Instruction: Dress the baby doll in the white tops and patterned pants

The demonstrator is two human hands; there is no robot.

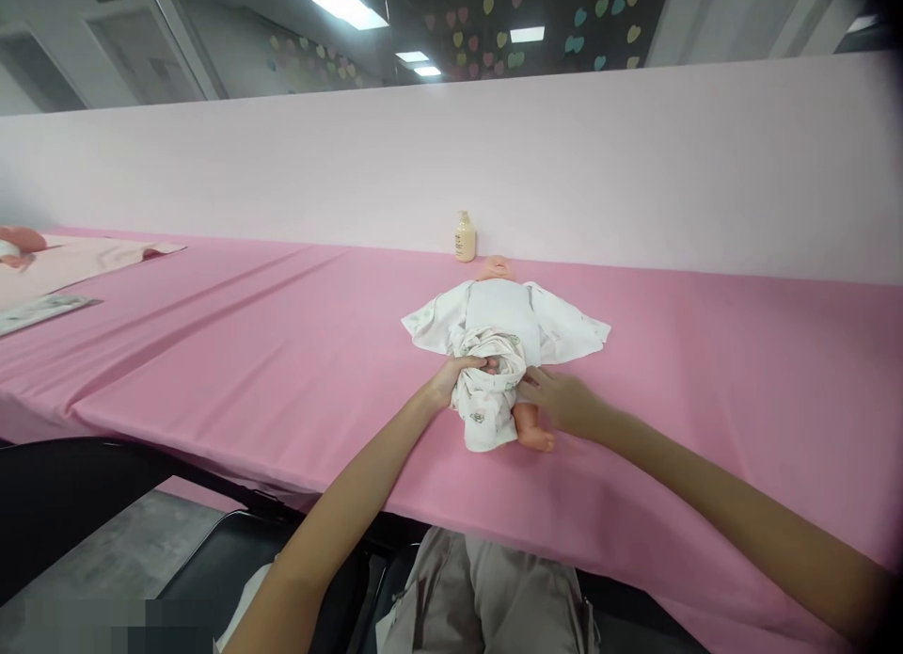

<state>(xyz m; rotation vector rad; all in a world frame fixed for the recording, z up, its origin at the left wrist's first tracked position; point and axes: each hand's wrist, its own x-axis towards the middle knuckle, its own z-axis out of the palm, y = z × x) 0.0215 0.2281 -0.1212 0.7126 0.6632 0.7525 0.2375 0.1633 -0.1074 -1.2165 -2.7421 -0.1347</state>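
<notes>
A baby doll lies on its back on the pink-covered table, dressed in a white top with both sleeves spread wide. White patterned baby pants are bunched in a ring over its lower body, one leg of the cloth hanging toward me. My left hand is closed on the left side of this bunch, its fingertips reaching into the opening. At the bunch's right edge, the bent fingers of my right hand pinch the cloth; their tips are partly hidden. The doll's bare leg sticks out below my right hand.
Behind the doll stands a pale yellow pump bottle against a white partition. Far left on the pink tablecloth lie a light cloth, part of another doll and a folded patterned cloth. Black chairs stand at the near edge.
</notes>
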